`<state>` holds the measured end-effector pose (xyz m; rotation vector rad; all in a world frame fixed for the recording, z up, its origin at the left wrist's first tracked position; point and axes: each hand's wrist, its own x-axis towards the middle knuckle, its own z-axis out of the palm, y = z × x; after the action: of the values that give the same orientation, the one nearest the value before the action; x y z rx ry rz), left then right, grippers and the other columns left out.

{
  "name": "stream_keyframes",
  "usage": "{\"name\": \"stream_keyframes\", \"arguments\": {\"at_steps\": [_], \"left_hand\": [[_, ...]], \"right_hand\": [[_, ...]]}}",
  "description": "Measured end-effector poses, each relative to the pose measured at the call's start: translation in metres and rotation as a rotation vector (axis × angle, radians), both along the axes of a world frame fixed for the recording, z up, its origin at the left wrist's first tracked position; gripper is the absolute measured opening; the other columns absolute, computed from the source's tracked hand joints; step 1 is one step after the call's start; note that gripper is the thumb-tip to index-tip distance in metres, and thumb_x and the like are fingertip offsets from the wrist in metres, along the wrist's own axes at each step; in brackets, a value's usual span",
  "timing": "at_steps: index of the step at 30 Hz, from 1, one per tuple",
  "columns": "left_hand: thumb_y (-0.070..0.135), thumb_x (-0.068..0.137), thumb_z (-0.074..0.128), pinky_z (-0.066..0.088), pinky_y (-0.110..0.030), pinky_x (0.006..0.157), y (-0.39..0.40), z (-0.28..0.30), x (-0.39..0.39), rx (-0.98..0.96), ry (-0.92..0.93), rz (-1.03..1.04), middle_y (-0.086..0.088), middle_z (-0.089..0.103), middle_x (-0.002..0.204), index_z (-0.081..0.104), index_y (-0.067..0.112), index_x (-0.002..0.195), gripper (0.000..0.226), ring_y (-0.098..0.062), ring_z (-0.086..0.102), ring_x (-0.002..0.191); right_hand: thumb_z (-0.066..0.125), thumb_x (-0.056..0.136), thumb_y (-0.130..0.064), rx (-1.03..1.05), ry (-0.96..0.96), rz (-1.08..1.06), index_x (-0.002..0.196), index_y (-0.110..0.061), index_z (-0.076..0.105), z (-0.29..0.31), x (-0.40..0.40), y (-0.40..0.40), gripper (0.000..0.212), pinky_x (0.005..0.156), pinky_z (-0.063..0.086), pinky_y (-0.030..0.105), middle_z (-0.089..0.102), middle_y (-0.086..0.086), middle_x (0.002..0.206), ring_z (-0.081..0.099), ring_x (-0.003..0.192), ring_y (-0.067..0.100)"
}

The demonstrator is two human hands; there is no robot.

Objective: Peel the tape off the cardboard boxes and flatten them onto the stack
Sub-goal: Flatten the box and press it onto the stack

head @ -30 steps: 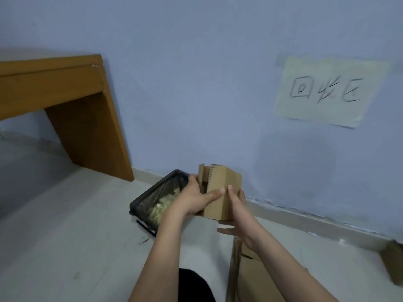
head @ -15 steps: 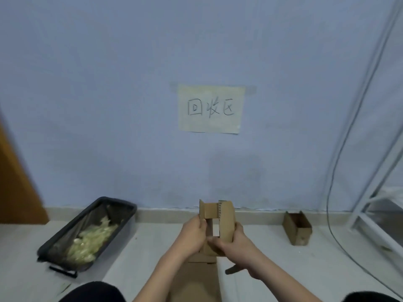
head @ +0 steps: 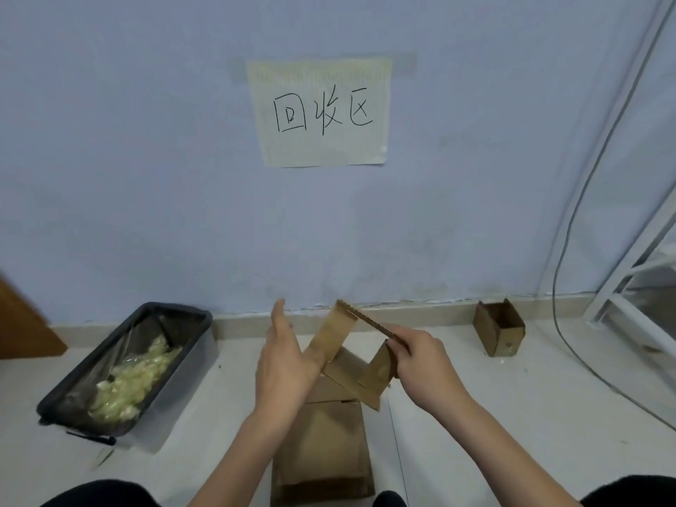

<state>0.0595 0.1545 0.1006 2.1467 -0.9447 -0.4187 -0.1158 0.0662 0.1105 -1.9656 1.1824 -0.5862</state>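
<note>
A small brown cardboard box (head: 338, 334), spread open into angled panels, hangs between my hands above the flat cardboard stack (head: 323, 448) on the floor. My left hand (head: 281, 364) has straight fingers pointing up and presses its palm against the box's left panel. My right hand (head: 424, 364) pinches the thin edge of the upper right flap. Another small open box (head: 499, 329) stands on the floor by the wall at the right.
A black bin (head: 66, 400) lined with clear plastic holds crumpled tape at the left. A paper sign (head: 320, 111) hangs on the blue wall. A white metal frame (head: 633, 283) and a cable (head: 559, 312) stand at the right; a wooden leg (head: 25, 331) at the far left.
The view has swung right from the wooden table to face the sign. The box, held upright and closed a second ago, is now pulled open, my left hand flat against it.
</note>
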Motion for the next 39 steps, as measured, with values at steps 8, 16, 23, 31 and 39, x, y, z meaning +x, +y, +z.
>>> {"name": "stream_keyframes", "arguments": {"at_steps": [8,16,23,31,39], "left_hand": [[0.048,0.085,0.062,0.05,-0.038,0.08,0.003,0.004,-0.029,0.119,-0.149,-0.023,-0.001,0.065,0.1,0.048,0.023,0.123,0.047,-0.031,0.062,0.096],[0.013,0.105,0.033,0.047,-0.04,0.072,0.008,-0.012,-0.035,0.09,-0.053,-0.01,-0.013,0.061,0.092,0.055,0.007,0.099,0.023,-0.036,0.061,0.088],[0.008,0.106,0.032,0.03,-0.033,0.063,0.012,-0.003,-0.045,0.048,0.133,-0.066,-0.004,0.049,0.076,0.047,0.009,0.085,0.026,-0.026,0.049,0.079],[0.006,0.1,0.045,0.059,-0.047,0.095,0.008,0.009,-0.023,-0.212,0.824,0.004,-0.019,0.067,0.101,0.064,-0.002,0.106,0.021,-0.028,0.067,0.098],[0.035,0.103,0.056,0.058,-0.046,0.089,0.009,0.018,-0.023,-0.436,1.167,-0.009,-0.007,0.077,0.11,0.068,0.013,0.121,0.031,-0.026,0.074,0.102]], "right_hand": [[0.049,0.103,-0.013,-0.264,-0.028,0.153,0.132,-0.027,0.064,0.013,-0.007,0.027,0.036,0.11,0.035,0.015,0.058,-0.013,0.138,0.049,0.131,0.005],[0.073,0.086,-0.043,0.187,-0.1,-0.2,0.158,-0.018,0.017,0.001,0.007,0.049,0.095,0.119,0.029,0.036,0.024,0.001,0.162,0.026,0.148,0.018],[0.053,0.094,-0.02,0.255,0.064,-0.263,0.138,-0.006,0.037,-0.01,0.006,0.03,0.049,0.075,0.05,0.035,0.06,0.006,0.101,0.06,0.093,0.027],[0.033,0.102,-0.011,0.098,-0.067,-0.054,0.155,-0.034,0.03,-0.003,-0.001,0.022,0.058,0.109,0.037,0.026,0.023,-0.001,0.163,0.032,0.145,0.022],[0.061,0.09,-0.056,0.082,-0.1,0.25,0.151,-0.03,0.041,-0.016,0.008,0.036,0.07,0.113,0.014,0.015,-0.022,-0.021,0.161,0.001,0.144,-0.011]]}}
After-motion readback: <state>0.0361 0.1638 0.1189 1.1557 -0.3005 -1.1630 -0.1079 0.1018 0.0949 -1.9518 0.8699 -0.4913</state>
